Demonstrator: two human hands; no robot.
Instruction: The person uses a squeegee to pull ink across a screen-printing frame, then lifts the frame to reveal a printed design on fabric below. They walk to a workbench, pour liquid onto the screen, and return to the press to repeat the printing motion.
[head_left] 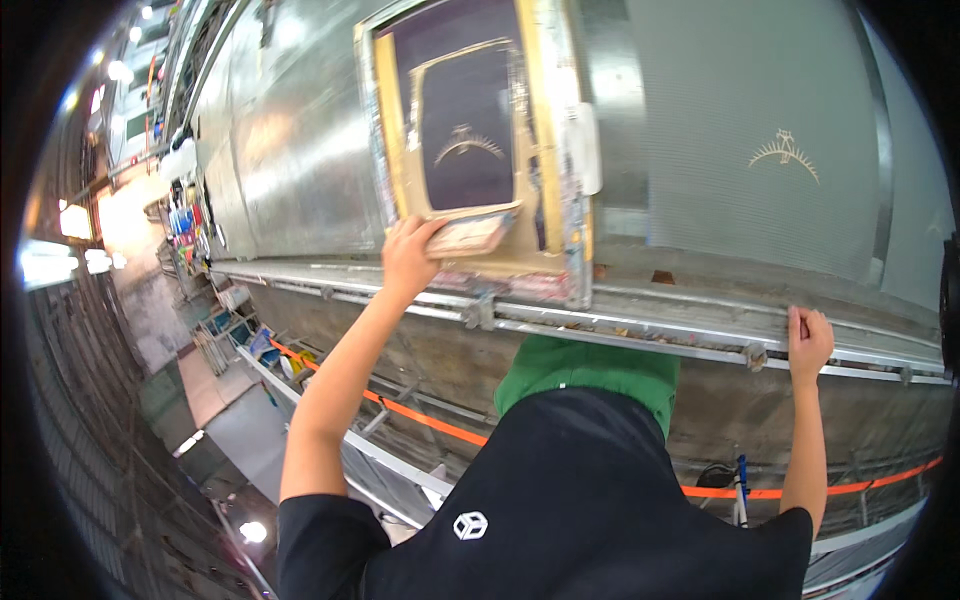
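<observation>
Gripping the squeegee (475,232) at its left end, your left hand (408,258) is clamped; the block extends right of your fingers, over the screen's (465,105) near end. Probably light, stiff, perhaps ink-slick; best held along its back. Right hand (810,342): curled at rail (690,328), grip unclear.
</observation>
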